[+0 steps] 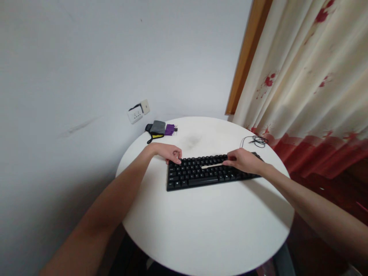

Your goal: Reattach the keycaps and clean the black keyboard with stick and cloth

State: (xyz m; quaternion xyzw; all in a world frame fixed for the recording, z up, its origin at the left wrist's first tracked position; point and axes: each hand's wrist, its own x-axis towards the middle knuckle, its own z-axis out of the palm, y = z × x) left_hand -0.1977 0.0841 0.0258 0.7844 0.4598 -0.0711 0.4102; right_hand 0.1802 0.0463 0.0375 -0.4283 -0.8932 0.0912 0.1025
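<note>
the head camera looks forward and down over the keyboard [208, 174].

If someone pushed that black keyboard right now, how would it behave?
The keyboard would probably stay stiff, being one straight slab. Lying flat on the table, it seems unlikely to tip or roll. The left hand at its corner might check any slide.

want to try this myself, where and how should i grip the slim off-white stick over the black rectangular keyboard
Probably pinch the slim off-white stick near its right end, coming from the right and above, much as the right hand does. It is long and narrow, lying over the black rectangular keyboard, which hampers reaching underneath; its free end points left.
</note>
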